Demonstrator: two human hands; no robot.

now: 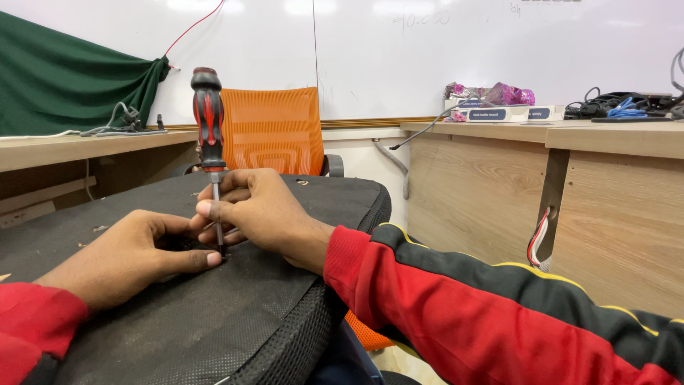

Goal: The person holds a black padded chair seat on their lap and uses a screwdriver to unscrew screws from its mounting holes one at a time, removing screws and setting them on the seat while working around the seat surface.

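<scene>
A black fabric-covered chair seat [214, 321] fills the lower left of the frame. At centre, the right hand [260, 210] pinches the metal shaft of an upright red-and-black screwdriver [208, 121]. The left hand [132, 257] rests curled on the seat, fingertips touching the tip.

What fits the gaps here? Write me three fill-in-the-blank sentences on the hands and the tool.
1. The screwdriver stands ____ with its tip on the black seat underside.
2. The right hand pinches the screwdriver's metal ____.
3. Behind the seat stands a chair whose mesh back is ____.

Meanwhile the left hand rests flat beside the tip.

Missing words: upright; shaft; orange
</scene>
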